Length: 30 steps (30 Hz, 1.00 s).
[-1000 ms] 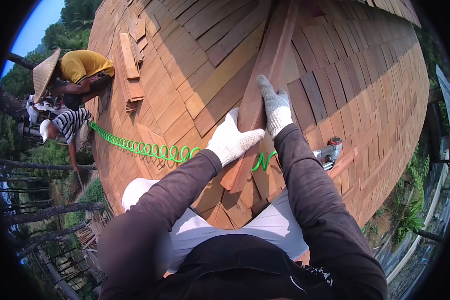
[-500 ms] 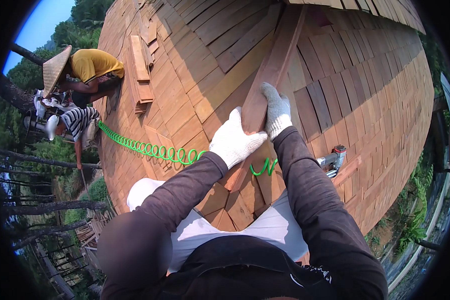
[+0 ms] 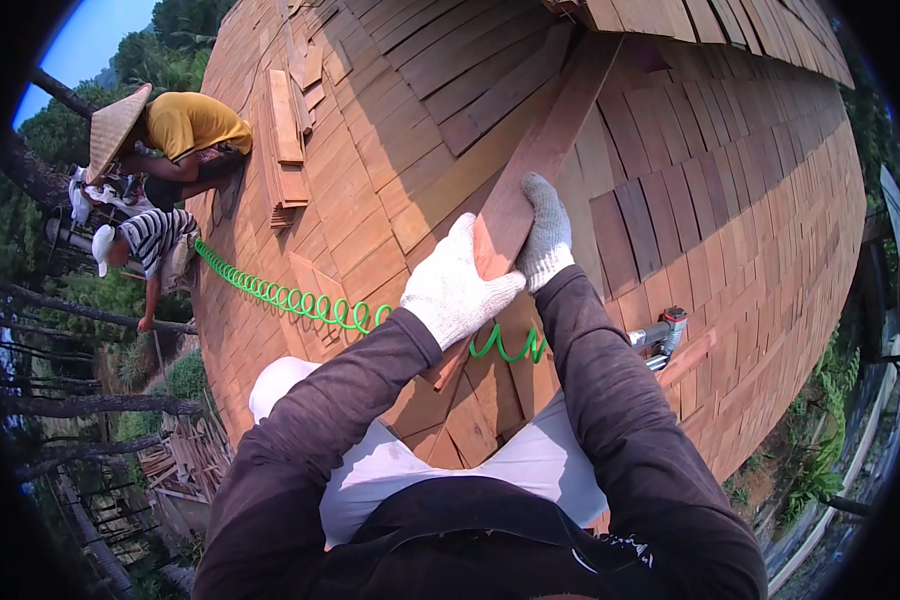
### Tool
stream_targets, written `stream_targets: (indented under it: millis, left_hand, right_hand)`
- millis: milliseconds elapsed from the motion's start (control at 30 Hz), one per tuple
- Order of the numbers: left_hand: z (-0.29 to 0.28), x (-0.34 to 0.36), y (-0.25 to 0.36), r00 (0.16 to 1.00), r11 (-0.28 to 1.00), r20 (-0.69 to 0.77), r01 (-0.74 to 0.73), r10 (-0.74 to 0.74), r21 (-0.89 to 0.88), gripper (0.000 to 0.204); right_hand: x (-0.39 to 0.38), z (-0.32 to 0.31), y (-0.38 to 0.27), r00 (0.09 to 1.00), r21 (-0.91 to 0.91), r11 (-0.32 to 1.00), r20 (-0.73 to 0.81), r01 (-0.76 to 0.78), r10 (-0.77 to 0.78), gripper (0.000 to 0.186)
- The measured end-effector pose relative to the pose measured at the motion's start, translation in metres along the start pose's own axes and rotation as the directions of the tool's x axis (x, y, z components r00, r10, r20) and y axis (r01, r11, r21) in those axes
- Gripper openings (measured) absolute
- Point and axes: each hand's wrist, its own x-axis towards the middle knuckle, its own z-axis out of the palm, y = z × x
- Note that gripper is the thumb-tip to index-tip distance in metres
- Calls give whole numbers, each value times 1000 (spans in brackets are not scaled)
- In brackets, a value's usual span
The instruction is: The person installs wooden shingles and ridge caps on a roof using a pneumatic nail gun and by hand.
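Both my hands wear white knitted gloves and grip a long reddish-brown wooden board (image 3: 545,145). It slants from near my knees up toward an overhanging shingled edge. My left hand (image 3: 460,285) is closed round the board's left side, thumb across its face. A little higher, my right hand (image 3: 547,232) clasps its right edge. Under the board lies a roof of wooden shingles (image 3: 390,180). A coiled green air hose (image 3: 300,297) runs behind my left forearm and shows again below my hands. Right of my right forearm rests a nail gun (image 3: 663,335).
A stack of wooden shingles (image 3: 285,145) lies at the upper left. Beyond it crouches a person in a yellow shirt and woven hat (image 3: 195,130); another in a striped shirt (image 3: 158,242) leans at the roof's edge. The shingled overhang (image 3: 710,25) juts out above.
The board has turned so that its wide face shows more, and its lower end has shifted slightly left. Both hands keep their hold and have moved a little with it.
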Motion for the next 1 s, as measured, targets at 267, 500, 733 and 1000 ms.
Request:
stream_targets:
  millis: [267, 500, 733, 1000]
  left_hand:
    - [-15, 3, 18, 999, 999, 43, 5, -7, 47, 106]
    - [-14, 16, 18, 990, 993, 129, 42, -56, 113, 110]
    - [-28, 15, -4, 980, 998, 194, 40, -30, -48, 99]
    - [-81, -48, -30, 859, 928, 496, 281, -130, -243, 103]
  right_hand:
    - [8, -4, -5, 1000, 144, 990, -3, 11, -10, 52]
    - [22, -16, 6, 1000, 145, 989, 20, -5, 2, 53]
    - [7, 5, -7, 991, 168, 979, 84, -118, 105, 41]
    - [19, 6, -2, 995, 89, 994, 81, 58, -65, 41]
